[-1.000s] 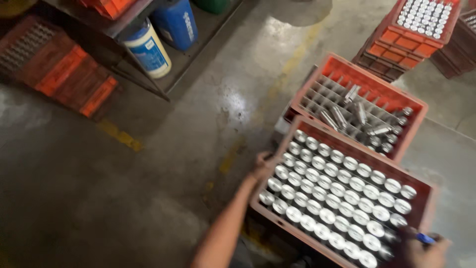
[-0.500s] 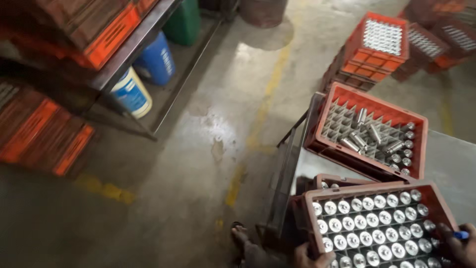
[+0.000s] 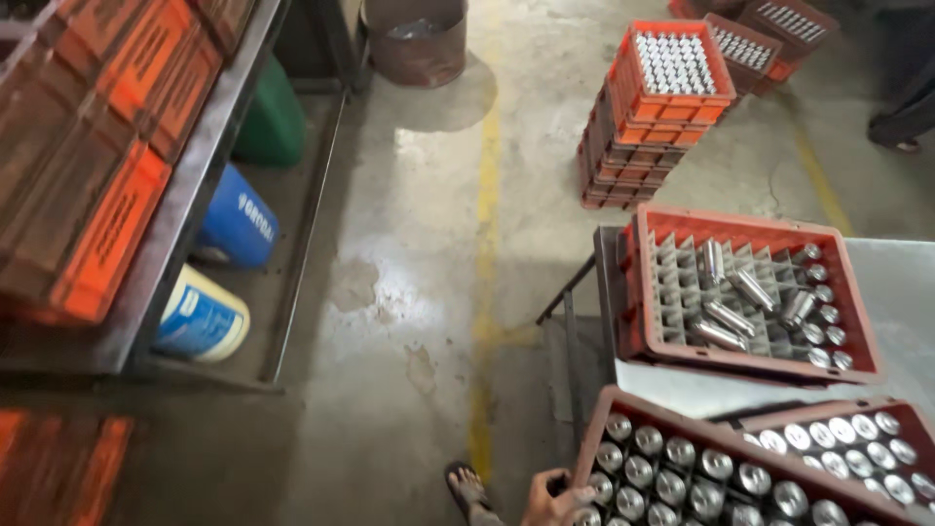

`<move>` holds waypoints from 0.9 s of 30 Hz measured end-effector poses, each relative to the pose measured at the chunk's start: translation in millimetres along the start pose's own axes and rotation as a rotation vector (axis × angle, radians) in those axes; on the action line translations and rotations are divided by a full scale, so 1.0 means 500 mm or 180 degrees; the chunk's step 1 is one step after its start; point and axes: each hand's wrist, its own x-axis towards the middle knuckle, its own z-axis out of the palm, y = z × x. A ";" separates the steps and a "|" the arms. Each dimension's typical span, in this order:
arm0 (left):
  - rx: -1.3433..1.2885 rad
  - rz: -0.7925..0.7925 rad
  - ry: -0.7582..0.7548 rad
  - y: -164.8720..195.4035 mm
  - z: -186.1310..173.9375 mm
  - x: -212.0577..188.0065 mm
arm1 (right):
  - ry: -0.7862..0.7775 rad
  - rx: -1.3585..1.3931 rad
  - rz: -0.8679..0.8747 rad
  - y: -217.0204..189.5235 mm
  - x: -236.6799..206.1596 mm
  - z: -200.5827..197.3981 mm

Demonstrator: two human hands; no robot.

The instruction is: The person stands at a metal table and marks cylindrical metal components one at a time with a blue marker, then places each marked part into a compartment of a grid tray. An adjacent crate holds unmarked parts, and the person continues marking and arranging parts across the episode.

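A long metal shelf (image 3: 209, 185) runs down the left side, carrying orange plastic crates (image 3: 107, 175) on top and round drums beneath: a green one (image 3: 273, 122), a blue one (image 3: 239, 219) and a white one with a blue label (image 3: 200, 317). On the grey tabletop (image 3: 896, 282) sits a red crate (image 3: 745, 292) with a grid of dividers, mostly bare, a few shiny metal cans lying loose inside. Nearer, a dark red crate (image 3: 740, 468) is packed with upright silver cans (image 3: 672, 477) in rows. The left hand (image 3: 555, 499) is clamped on this crate's near left corner; the right hand is out of view. A stack of orange crates (image 3: 653, 127) stands on the concrete floor (image 3: 419, 244), the top one full of cans.
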 end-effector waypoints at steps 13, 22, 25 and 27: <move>0.1270 0.0032 0.1139 0.140 -0.471 -0.031 | -0.0049 0.0237 -0.0441 -0.367 -0.231 0.404; 0.0597 -0.0643 0.2534 0.110 -1.198 -0.430 | -0.1194 0.0394 -0.0479 -0.654 -0.716 0.865; 0.0048 -0.0259 0.3118 0.119 -1.457 -0.574 | -0.2160 0.0241 -0.0220 -0.793 -0.948 1.012; -0.0123 0.0060 0.3239 0.151 -1.633 -0.683 | -0.2878 0.0102 -0.0147 -0.894 -1.077 1.113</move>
